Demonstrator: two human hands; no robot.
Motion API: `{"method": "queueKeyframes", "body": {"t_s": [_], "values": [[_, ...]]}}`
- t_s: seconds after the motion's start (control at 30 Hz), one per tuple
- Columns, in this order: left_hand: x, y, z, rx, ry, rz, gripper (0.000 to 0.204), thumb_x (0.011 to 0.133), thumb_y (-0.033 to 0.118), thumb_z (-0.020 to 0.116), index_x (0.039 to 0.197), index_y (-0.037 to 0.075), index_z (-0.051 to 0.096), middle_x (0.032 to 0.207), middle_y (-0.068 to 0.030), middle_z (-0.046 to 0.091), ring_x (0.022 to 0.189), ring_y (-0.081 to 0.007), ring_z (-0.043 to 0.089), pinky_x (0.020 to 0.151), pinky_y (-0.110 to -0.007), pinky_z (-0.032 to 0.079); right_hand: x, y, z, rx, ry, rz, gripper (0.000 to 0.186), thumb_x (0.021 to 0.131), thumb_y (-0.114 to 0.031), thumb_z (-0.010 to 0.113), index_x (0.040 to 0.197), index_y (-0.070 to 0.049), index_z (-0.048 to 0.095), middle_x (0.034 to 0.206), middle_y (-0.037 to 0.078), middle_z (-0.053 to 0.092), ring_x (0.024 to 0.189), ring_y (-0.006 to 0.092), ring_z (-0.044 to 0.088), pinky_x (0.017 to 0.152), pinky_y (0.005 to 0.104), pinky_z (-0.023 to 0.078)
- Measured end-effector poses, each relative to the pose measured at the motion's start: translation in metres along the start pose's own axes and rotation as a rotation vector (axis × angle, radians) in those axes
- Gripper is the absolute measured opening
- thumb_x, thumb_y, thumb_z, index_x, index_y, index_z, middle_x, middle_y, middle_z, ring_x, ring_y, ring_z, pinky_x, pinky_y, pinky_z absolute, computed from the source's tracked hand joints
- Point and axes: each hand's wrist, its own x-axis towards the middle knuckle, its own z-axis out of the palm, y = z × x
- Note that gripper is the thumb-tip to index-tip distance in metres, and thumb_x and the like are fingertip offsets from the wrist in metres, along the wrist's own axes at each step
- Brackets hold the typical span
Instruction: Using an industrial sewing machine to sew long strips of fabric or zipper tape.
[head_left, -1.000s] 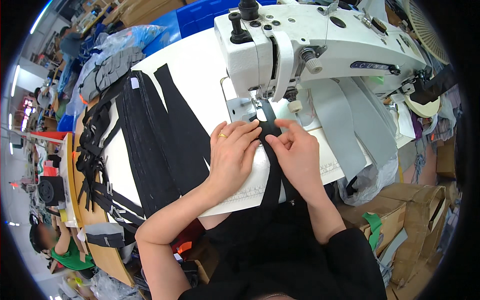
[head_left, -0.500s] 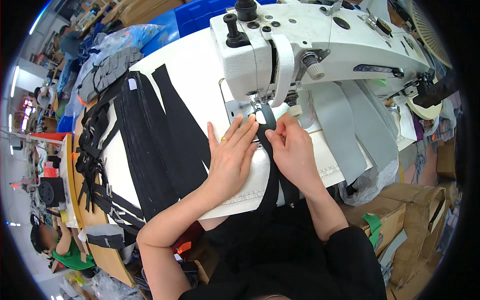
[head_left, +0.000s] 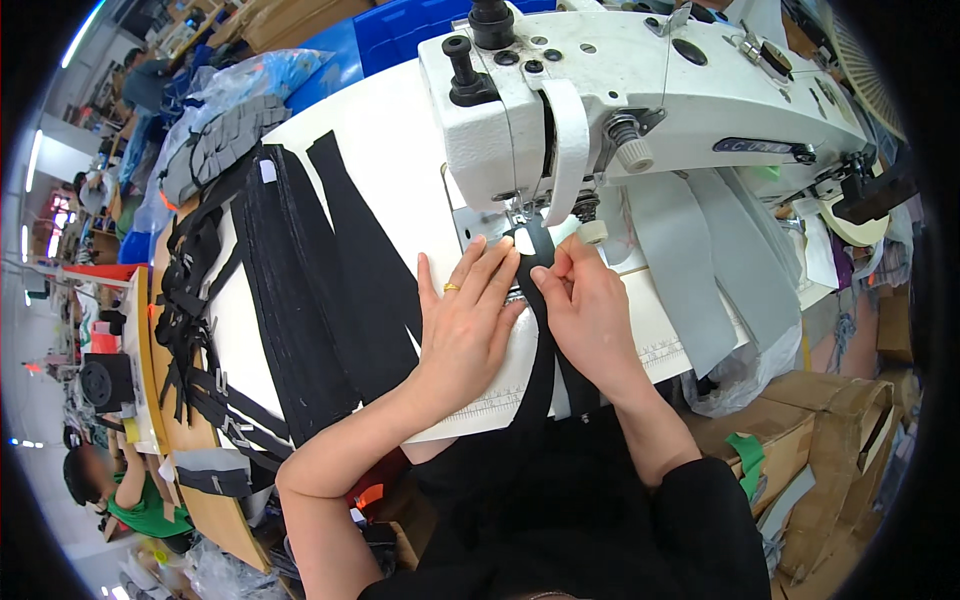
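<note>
A black fabric strip (head_left: 536, 300) runs from under the needle area of a white sewing machine (head_left: 640, 90) down toward my lap. My left hand (head_left: 465, 330), with a ring on one finger, lies flat at the strip's left side. Its fingertips reach a small white piece (head_left: 524, 242) just in front of the presser foot (head_left: 520, 215). On the other side, my right hand (head_left: 592, 325) is closed, thumb against curled fingers, gripping the strip's right edge. The exact pinch is partly hidden by the fingers.
Long black fabric panels (head_left: 300, 290) lie left on the white table, beside black straps with buckles (head_left: 190, 300). Grey fabric pieces (head_left: 680, 260) lie right of the machine. Cardboard boxes (head_left: 800, 420) stand lower right. Another person in green (head_left: 150, 515) is far left.
Both hands keep almost the same places at the strip. The view has shifted very slightly, and the strip's lower part below my right hand hangs a little differently.
</note>
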Motion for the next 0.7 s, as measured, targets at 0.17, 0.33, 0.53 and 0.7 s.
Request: {"method": "queueKeyframes", "body": {"t_s": [0.17, 0.33, 0.53, 0.7], "values": [[-0.001, 0.000, -0.002, 0.000, -0.010, -0.026, 0.048, 0.099, 0.013, 0.065, 0.145, 0.001, 0.057, 0.151, -0.0129, 0.055, 0.149, -0.0333, 0.045, 0.119, -0.075, 0.016, -0.007, -0.014, -0.017, -0.219, 0.012, -0.173, 0.015, 0.095, -0.009, 0.071, 0.104, -0.002, 0.061, 0.089, 0.010, 0.066, 0.081, 0.0286, 0.066, 0.066, 0.0409, 0.051], [0.006, -0.003, -0.005, -0.073, -0.004, -0.074, 0.040, 0.099, 0.006, 0.060, 0.139, 0.004, 0.063, 0.147, -0.0125, 0.057, 0.142, -0.0326, 0.051, 0.123, -0.062, 0.021, 0.011, 0.009, -0.046, -0.439, -0.239, -0.729, 0.041, 0.082, -0.003, 0.071, 0.122, -0.004, 0.069, 0.121, 0.007, 0.066, 0.111, 0.0256, 0.063, 0.088, 0.0350, 0.058], [0.051, -0.024, -0.001, -0.387, 0.194, -0.263, 0.023, 0.090, 0.010, 0.077, 0.107, -0.005, 0.072, 0.088, -0.0126, 0.074, 0.087, -0.0193, 0.071, 0.075, -0.035, 0.054, 0.025, 0.034, -0.047, -0.307, -0.352, -0.797, 0.043, 0.081, 0.001, 0.071, 0.123, -0.005, 0.069, 0.122, 0.007, 0.066, 0.111, 0.0263, 0.063, 0.089, 0.0380, 0.058], [0.073, -0.032, -0.005, -0.525, -0.037, -0.579, 0.027, 0.080, 0.004, 0.076, 0.104, -0.002, 0.063, 0.083, -0.0104, 0.075, 0.070, -0.0171, 0.067, 0.065, -0.031, 0.053, 0.024, 0.034, -0.045, -0.281, -0.349, -0.785, 0.043, 0.081, 0.001, 0.070, 0.124, -0.005, 0.069, 0.122, 0.006, 0.066, 0.111, 0.0262, 0.064, 0.090, 0.0383, 0.058]]}}
